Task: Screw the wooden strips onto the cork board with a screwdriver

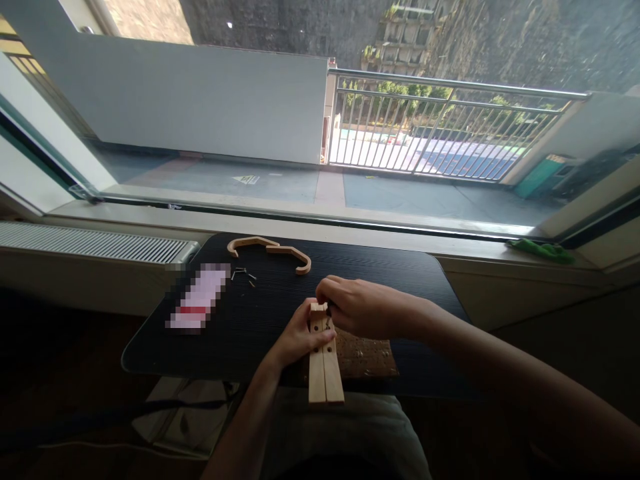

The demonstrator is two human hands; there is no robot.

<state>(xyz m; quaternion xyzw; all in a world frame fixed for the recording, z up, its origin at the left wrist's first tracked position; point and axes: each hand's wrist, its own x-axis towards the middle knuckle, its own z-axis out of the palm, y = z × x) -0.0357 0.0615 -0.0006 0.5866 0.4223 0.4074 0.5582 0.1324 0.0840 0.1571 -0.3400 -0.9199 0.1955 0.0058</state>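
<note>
Two pale wooden strips lie side by side with a narrow seam between them and several dark holes near the far end. My left hand is wrapped round them, its thumb across the top face. Over their far end my right hand is closed, fingertips pinched by the holes. A small dark thing shows under those fingers, too hidden to name. Beneath the strips is a worn brown board, partly covered by them and my hands.
Curved wooden pieces rest at the back of the black table. Several small screws or pins are scattered near a blurred pink item. A window sill borders the far side, a radiator the left.
</note>
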